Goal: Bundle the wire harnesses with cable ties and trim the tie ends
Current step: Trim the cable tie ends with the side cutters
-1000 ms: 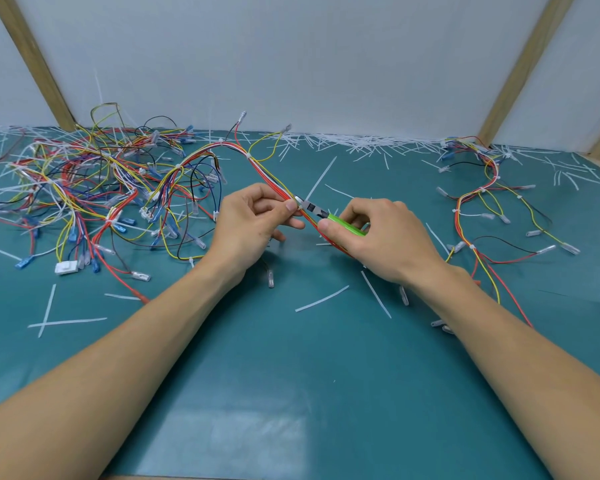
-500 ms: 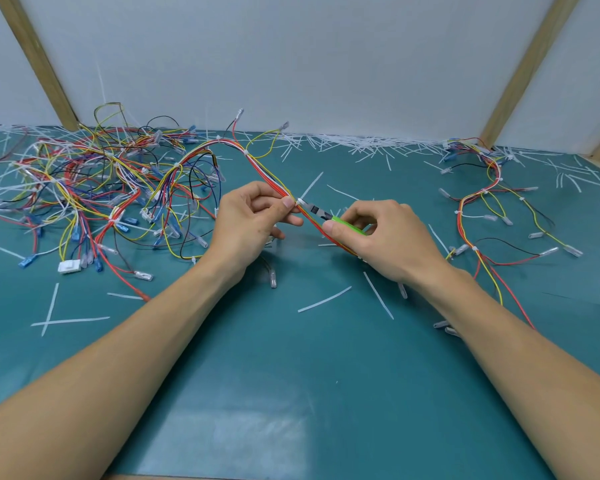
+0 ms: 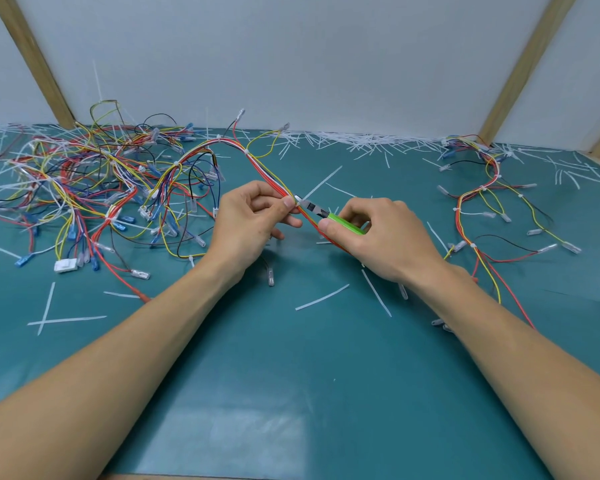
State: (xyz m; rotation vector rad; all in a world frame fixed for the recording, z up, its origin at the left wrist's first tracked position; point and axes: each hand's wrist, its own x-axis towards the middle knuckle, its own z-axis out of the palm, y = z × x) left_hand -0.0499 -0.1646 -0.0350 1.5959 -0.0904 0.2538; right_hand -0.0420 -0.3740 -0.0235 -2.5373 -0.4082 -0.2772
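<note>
Head view: we're trimming; left hand (image 3: 253, 220) pinches harness (image 3: 257, 166) at tie (image 3: 297, 199), right hand (image 3: 378, 237) grips cutters (image 3: 321, 213). Next: snip flush.

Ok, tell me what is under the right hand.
Under the right hand, the green-handled cutters show, nose at the cable tie on the red and yellow wire harness. That harness runs beneath the palm; the rest of the handles and the mat there are covered.
</note>
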